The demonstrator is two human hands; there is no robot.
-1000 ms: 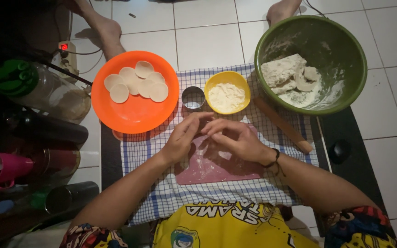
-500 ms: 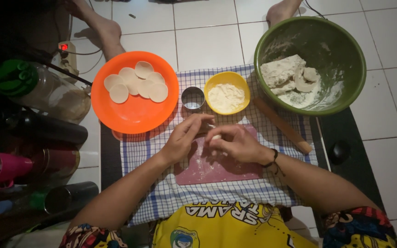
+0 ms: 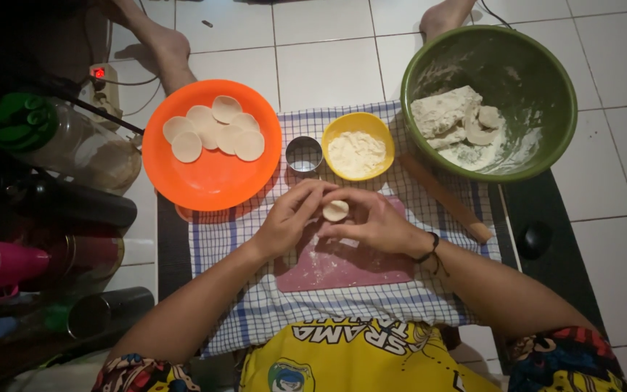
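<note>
White tiled floor (image 3: 328, 65), dim light, dark left side

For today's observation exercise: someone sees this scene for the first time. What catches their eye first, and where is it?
Both hands, left hand and right hand, meet at the centre over a pink board, pinching a small dough disc. Upper left, an orange plate holds a cluster of dough rounds. Upper right sits a green bowl with dough lumps, and a yellow bowl of flour stands between them.

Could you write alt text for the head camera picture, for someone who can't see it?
Seen from above, a left hand and right hand hold a small dough piece over a pink board. Beyond sit an orange plate of dough discs, a flour bowl and a green bowl.
</note>
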